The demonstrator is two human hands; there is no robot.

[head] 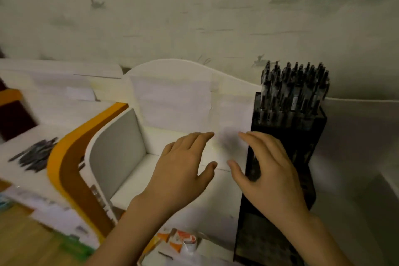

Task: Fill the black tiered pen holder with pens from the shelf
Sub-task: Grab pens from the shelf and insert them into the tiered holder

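Black tiered pen holder [287, 153] on white shelf [172, 190], back tier packed with pens [295, 86]. Right hand [269, 170] spread over holder's front, left hand [183, 166] beside it, both empty. Between loads; next, reach loose pens [35, 154] far left of holder.

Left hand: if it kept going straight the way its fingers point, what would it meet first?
Probably the white back panel of the shelf compartment. The left hand is open, fingers aimed up and away over bare white shelf, nothing between. Depth is unclear in one view.
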